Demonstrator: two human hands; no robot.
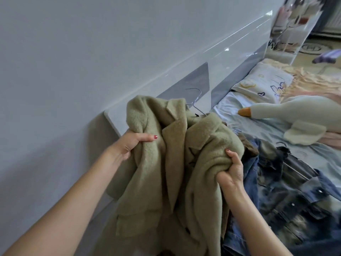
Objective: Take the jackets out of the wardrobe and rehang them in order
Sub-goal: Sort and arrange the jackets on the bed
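- Right now a green coat (171, 163) is held up over the near edge of the bed (287, 130), just beside the white wall (73, 61).
- It is thick and fuzzy, with a wide collar and a flap pocket low on its front.
- A thin wire hanger (195, 102) pokes out at the collar, its hook up.
- On the bed beside the coat lies a blue denim jacket (287, 196) with small shiny buttons.
- A brown piece of clothing peeks out between the two, mostly hidden, so I cannot tell what it is.
- The coat's bottom runs off the picture's lower edge, and its inside is lost in folds.
- Farther along the bed rest a goose toy (295, 111) and a pillow (263, 84).
- The left hand (129, 145) grips one shoulder of the coat, thumb on top, fingers tucked behind the cloth.
- The right hand (230, 172) squeezes a bunch of the other shoulder in a tight fist.
- Both arms are bare and reach forward.
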